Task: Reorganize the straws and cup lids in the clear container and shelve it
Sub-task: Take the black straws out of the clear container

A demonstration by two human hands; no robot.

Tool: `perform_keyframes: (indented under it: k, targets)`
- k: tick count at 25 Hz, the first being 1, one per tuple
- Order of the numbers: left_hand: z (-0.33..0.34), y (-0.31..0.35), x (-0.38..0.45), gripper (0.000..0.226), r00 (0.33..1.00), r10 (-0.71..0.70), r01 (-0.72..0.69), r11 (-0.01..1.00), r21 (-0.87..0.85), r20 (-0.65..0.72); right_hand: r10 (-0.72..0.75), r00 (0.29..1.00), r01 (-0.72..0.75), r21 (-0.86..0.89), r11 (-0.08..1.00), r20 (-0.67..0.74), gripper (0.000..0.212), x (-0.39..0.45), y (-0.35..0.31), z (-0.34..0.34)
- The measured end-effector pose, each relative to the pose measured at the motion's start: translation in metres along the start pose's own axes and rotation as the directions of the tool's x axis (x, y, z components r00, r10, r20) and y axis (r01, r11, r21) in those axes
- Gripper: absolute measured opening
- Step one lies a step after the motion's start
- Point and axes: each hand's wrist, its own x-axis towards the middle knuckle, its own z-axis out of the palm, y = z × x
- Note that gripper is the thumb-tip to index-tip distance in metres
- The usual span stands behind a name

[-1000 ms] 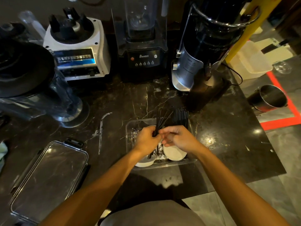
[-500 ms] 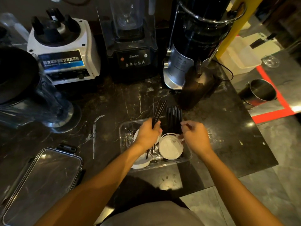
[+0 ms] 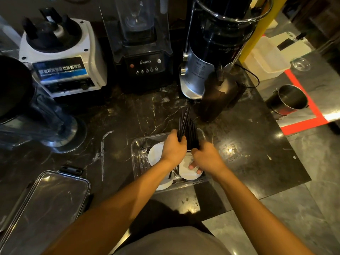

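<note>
Straws (image 3: 189,129) get bunched at twelve o'clock in the container (image 3: 136,155): left hand (image 3: 173,150) grips them, right hand (image 3: 206,159) closes on their base; next, probably laying them flat beside lids (image 3: 187,171).

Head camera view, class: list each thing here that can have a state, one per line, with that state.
clear container: open, lid off, on the counter
container lid: lying flat at the left, apart from the container
straws: bunched, sticking out over the far rim
cup lids: lying in the container
left hand: shut on straws
right hand: gripping the straw bundle
metal cup: tipped on its side
</note>
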Motion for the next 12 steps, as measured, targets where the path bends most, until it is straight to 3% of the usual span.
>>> perform_keyframes:
  k: [12]
  targets:
    - [-0.004, -0.015, -0.009, 0.03, 0.987, -0.13, 0.15, 0.957, -0.25, 0.096, -0.081, 0.995, 0.077, -0.072, 0.994, -0.051, 0.009, 0.012, 0.007, -0.003]
